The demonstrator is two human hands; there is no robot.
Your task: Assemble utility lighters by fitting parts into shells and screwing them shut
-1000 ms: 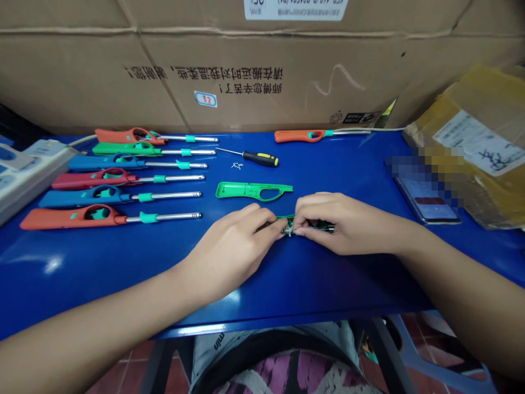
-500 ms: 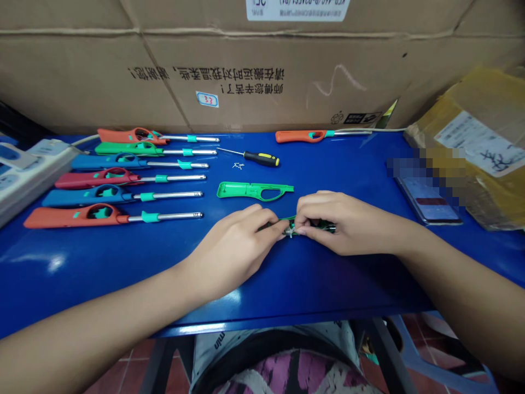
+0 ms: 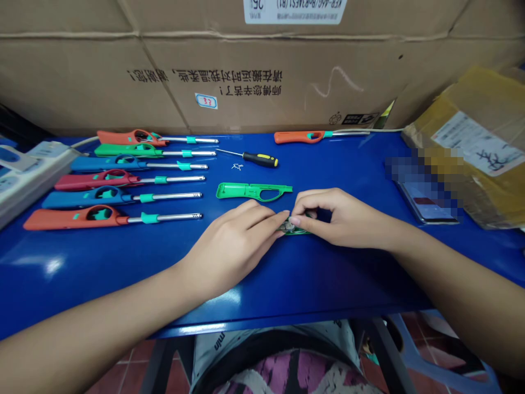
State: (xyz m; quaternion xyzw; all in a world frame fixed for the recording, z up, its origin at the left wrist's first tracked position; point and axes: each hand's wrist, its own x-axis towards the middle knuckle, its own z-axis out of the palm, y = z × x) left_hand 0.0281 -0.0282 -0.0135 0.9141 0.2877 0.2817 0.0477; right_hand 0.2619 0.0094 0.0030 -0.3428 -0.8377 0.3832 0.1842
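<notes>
L hand (image 3: 238,241) curls over L end of open green lighter body (image 3: 298,231), closed on it; R hand (image 3: 346,219) bent, thumb + index pinched at inner parts (image 3: 289,225), exact piece can't tell. Body on blue tbl (image 3: 303,284), just nr side of loose green shell half (image 3: 254,190); screwdriver (image 3: 261,159) beyond

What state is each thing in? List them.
Left hand: holding green lighter body
Right hand: fingertips at its inner parts
Green lighter body: open, partly covered
Green shell half: detached, hollow side up
Screwdriver: lying unheld
Small pale bits: loose
Six lighters: lying in a row
Lone orange lighter: lying unheld
Phone: screen up
</notes>
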